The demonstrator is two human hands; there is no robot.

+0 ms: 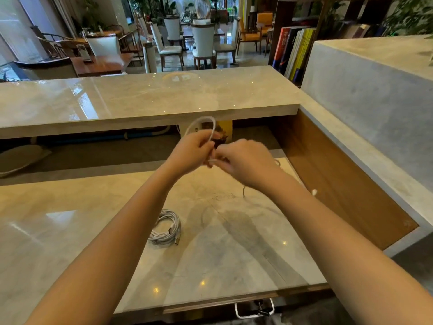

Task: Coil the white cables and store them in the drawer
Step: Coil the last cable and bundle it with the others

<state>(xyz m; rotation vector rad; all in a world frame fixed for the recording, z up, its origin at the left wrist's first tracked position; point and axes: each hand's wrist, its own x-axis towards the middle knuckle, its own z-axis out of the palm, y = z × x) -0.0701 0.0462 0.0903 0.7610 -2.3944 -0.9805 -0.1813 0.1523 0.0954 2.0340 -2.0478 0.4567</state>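
White cable (203, 127), thin and flexible, is held raised above the glossy marble bench (70, 219) between both hands, with one loop arching up from the left hand (191, 152). The left hand's fingers are closed on the gathered loops; the right hand (243, 161) is pinched on the strand just beside it, and the loose tail (314, 191) trails off past the right forearm, its plug end hanging near the wooden side panel (339, 184). A second white cable, already wound into a tidy bundle (166, 227), lies on the bench below the left forearm. The coiling step is judged to be in hand, with one cable finished and this one partly wound. The next move calls for the remaining tail to be drawn in and laid as another loop of matching size, without being twisted. A metal drawer handle (254, 309) is seen at the bench's near edge; whether the drawer is open cannot be told.
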